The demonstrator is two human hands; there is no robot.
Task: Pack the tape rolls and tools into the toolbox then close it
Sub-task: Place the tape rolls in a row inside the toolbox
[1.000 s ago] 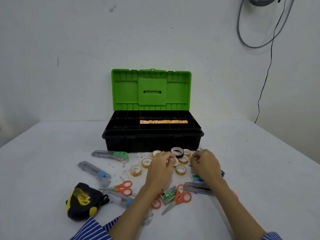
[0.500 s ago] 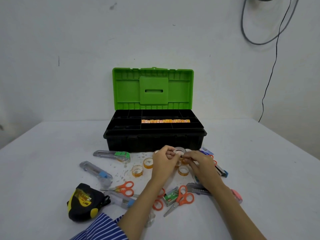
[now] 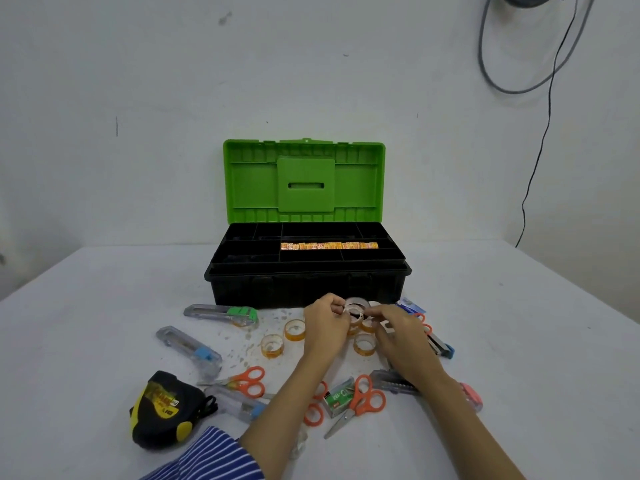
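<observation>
While both hands pinch it, the tape roll (image 3: 355,308) looks pale, ring-shaped.

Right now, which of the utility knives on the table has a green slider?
The knife nearest the toolbox, at its front left corner. Its slider is green; the knife lying nearer the tape measure has a blue one.
</observation>
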